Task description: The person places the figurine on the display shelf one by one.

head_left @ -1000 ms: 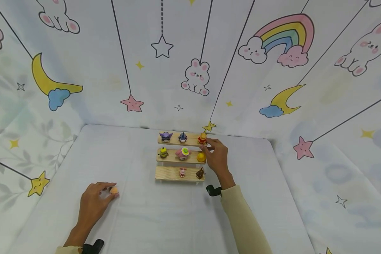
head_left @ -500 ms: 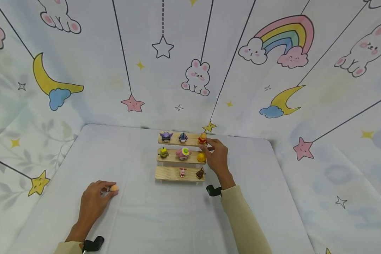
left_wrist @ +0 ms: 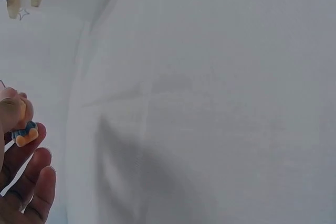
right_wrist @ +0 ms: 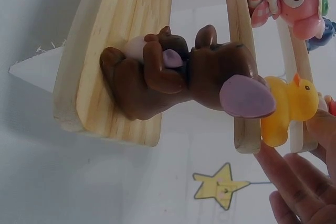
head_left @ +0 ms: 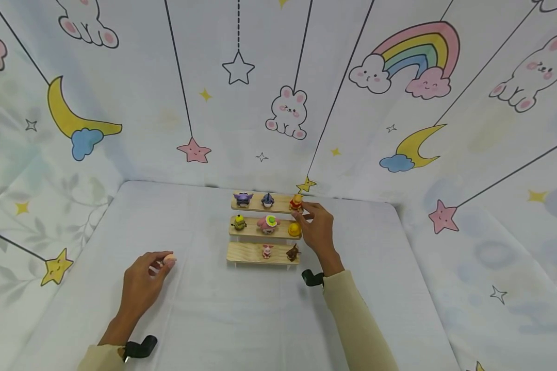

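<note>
In the head view my left hand (head_left: 141, 283) is at the left over the white table. It pinches a small peach figurine (head_left: 169, 258) between thumb and fingers; the left wrist view shows the figurine (left_wrist: 26, 127) with a blue band and orange feet, its head partly behind the thumb. My right hand (head_left: 319, 229) is at the right end of the top plank of a wooden three-tier stand (head_left: 246, 253). Its thumb and forefinger hold the Winnie the Pooh figurine (head_left: 296, 202) standing there. The right wrist view shows only a red sliver of Pooh beside the fingers (right_wrist: 286, 182).
Beside Pooh stand purple (head_left: 243, 199) and blue (head_left: 267, 200) figurines. The middle plank bears a yellow-topped figurine (head_left: 239, 222), a pink one (head_left: 268, 224) and a yellow duck (right_wrist: 289, 111); the lowest, a small pink piglet (head_left: 266, 251) and a brown figurine (right_wrist: 173, 77). A patterned cloth wall stands behind.
My left hand has moved slightly forward, away from my body, with the peach figurine in its fingers, turning a little. My right hand stays in place at the top plank.
</note>
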